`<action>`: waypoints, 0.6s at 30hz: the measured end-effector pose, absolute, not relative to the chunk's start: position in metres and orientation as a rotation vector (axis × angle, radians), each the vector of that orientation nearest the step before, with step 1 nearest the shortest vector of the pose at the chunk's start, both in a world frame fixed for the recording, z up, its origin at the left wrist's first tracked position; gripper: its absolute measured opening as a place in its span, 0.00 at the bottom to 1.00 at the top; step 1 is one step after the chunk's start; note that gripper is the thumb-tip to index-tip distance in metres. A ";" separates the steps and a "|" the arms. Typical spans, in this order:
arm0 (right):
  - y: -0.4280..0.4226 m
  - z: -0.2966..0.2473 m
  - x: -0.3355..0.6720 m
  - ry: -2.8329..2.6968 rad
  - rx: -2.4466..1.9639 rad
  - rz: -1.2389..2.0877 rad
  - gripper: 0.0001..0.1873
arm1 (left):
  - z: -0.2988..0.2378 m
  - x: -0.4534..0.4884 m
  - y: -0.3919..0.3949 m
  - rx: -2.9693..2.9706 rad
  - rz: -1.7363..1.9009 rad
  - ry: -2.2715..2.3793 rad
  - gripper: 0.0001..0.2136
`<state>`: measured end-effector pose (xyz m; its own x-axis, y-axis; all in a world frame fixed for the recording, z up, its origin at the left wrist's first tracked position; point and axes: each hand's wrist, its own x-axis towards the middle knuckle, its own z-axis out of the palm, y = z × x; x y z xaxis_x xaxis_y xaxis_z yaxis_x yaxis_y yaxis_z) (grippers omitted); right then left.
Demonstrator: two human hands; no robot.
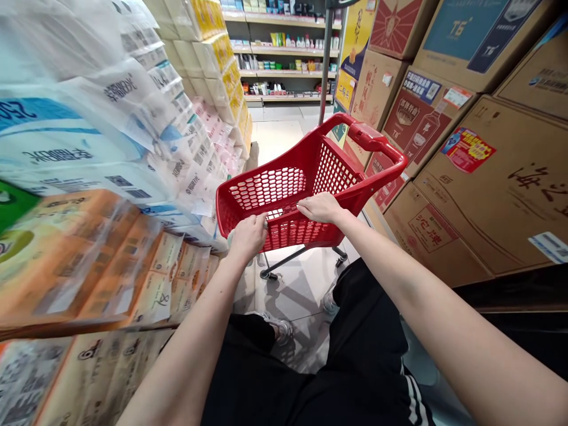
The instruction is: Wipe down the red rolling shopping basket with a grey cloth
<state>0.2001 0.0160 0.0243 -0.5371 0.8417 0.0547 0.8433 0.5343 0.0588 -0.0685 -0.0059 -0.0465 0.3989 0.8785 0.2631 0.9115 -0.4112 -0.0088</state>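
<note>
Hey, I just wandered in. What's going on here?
A person is holding a red shopping cart by the near rim of its basket. The left hand is toward the cart's front end, the right hand nearer the push handle, which neither hand touches. The cart stands turned sideways in an aisle, between stacked plastic-wrapped packs on the left and cardboard boxes on the right, with stocked shelves beyond.

Floor (pixel 276 133) bright ahead — soft shadows beneath cart (pixel 313 152) — left packages (pixel 75 139) blurred, edges stretched.
</note>
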 end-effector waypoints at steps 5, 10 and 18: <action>0.015 0.028 0.218 -2.730 -1.616 -0.095 0.29 | -0.051 -0.072 -0.014 -2.632 -0.374 -1.507 0.25; 0.015 0.028 0.226 -2.729 -1.603 -0.103 0.29 | -0.062 -0.112 -0.023 -2.695 -0.460 -1.588 0.22; 0.019 0.024 0.218 -2.694 -1.672 -0.056 0.30 | -0.054 -0.096 -0.023 -2.519 -0.242 -1.637 0.16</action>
<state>0.2181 0.0192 0.0243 -0.4439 0.8961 -0.0067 0.8950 0.4437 0.0459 -0.0961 -0.0235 -0.0543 0.3995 0.8939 0.2033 0.9144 -0.4042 -0.0197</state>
